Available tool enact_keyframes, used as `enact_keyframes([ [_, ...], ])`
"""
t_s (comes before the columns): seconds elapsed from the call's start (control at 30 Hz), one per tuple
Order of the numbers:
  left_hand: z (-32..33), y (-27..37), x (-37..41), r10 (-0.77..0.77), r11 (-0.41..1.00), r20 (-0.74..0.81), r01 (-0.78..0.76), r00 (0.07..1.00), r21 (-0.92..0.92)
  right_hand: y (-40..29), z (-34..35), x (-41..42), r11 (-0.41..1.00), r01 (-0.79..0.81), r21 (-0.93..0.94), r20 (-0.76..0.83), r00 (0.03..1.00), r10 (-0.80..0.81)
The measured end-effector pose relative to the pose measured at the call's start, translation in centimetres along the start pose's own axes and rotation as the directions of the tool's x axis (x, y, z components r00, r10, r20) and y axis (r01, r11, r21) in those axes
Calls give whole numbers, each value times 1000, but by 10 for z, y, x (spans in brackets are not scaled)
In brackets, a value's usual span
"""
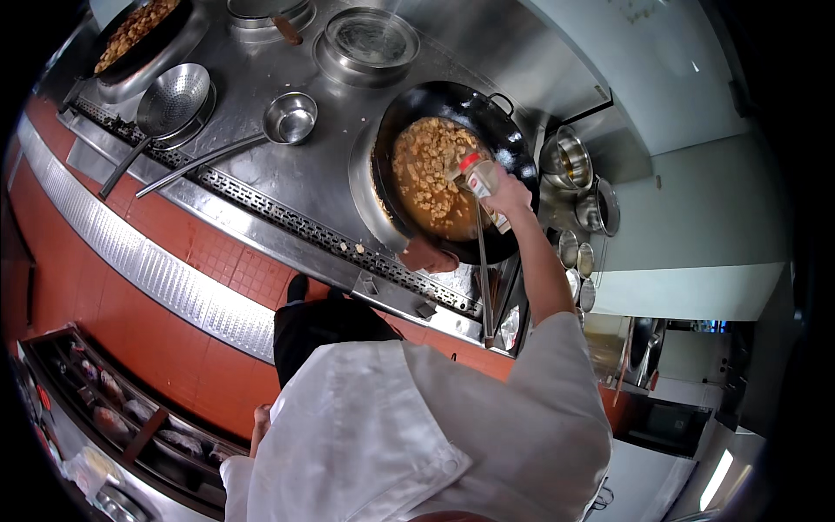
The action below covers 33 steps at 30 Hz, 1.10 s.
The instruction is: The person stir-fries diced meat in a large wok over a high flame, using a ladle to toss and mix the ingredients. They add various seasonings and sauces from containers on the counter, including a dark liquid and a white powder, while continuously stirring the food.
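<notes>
My right hand (509, 192) grips a seasoning jar (481, 176) with a red lid, tilted over a large black wok (450, 98). Inside the wok, diced food (430, 160) lies in brown sauce. A long-handled utensil (483, 274) leans out over the near rim, its head hidden near the jar. A reddish-brown cloth or wrap (427, 256) covers the wok's near handle. Low at my left side hangs my left hand (261, 421), mostly hidden by the white sleeve, so its fingers cannot be made out.
A ladle (290, 119) and a perforated strainer (175, 101) rest on the steel range, handles past its front edge. Another wok (137, 39) with food stands far left. Steel bowls (566, 158) and several small containers (567, 248) line the right. Behind me is an ingredient counter (130, 417).
</notes>
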<state>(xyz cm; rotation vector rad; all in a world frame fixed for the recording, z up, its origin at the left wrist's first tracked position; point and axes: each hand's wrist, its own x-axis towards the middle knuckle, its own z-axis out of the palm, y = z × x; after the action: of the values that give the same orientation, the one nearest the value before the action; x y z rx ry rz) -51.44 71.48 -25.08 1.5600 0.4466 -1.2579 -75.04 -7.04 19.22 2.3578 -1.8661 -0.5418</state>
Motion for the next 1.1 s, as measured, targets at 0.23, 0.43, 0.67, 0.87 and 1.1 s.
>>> enact_keyframes([
  [0.23, 109, 193, -17, 21, 989, 73, -32, 997, 144, -14, -3, -6, 991, -10, -132, 65, 998, 19],
  [0.43, 112, 266, 26, 101, 965, 82, -118, 991, 236, -32, -7, -32, 995, -15, -96, 82, 996, 23],
  [0.67, 73, 264, 65, -6, 947, 79, -19, 997, 319, -36, -10, -40, 995, -80, -53, 35, 996, 82],
  [0.87, 76, 275, 57, -61, 927, 81, 26, 995, 374, -39, -13, -45, 995, -103, -3, 1, 995, 103],
  [1.1, 94, 302, 36, -19, 876, 89, -26, 996, 481, -47, -13, -46, 978, -169, 124, -114, 976, 183],
])
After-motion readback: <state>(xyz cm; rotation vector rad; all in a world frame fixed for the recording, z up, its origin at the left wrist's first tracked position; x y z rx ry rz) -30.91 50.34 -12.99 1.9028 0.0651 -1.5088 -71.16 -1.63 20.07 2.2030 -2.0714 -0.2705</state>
